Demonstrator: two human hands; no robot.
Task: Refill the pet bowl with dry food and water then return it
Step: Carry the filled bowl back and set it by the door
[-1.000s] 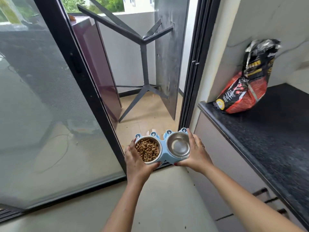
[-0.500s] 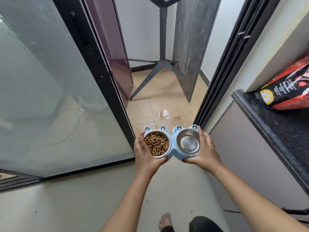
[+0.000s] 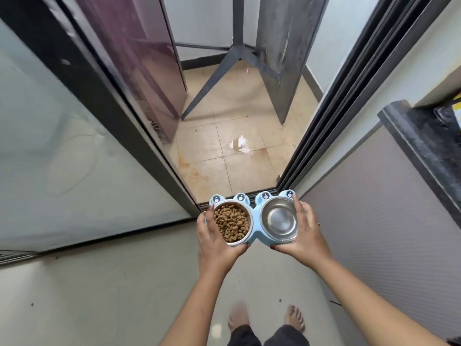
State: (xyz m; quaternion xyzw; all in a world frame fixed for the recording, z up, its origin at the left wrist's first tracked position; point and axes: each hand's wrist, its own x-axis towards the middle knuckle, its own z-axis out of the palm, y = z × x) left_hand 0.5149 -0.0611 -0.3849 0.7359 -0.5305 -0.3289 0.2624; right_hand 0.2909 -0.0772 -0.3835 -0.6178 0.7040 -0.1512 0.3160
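Tan floor tiles [image 3: 224, 126] lie outside, between a glass door [image 3: 74, 158] on the left and a dark door frame [image 3: 349, 96] on the right. The blue pet bowl [image 3: 256, 229] is up in the air, just inside. The left hand [image 3: 214, 245] grips the end with the dry food [image 3: 231, 222], and the right hand [image 3: 308, 238] grips the end with the shiny cup [image 3: 279, 218]. Fingers [image 3: 298, 206] curl round both ends.

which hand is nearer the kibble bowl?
Left. The left hand grips the blue feeder at the end holding the kibble bowl; the right hand grips the opposite end, beside the other steel bowl.
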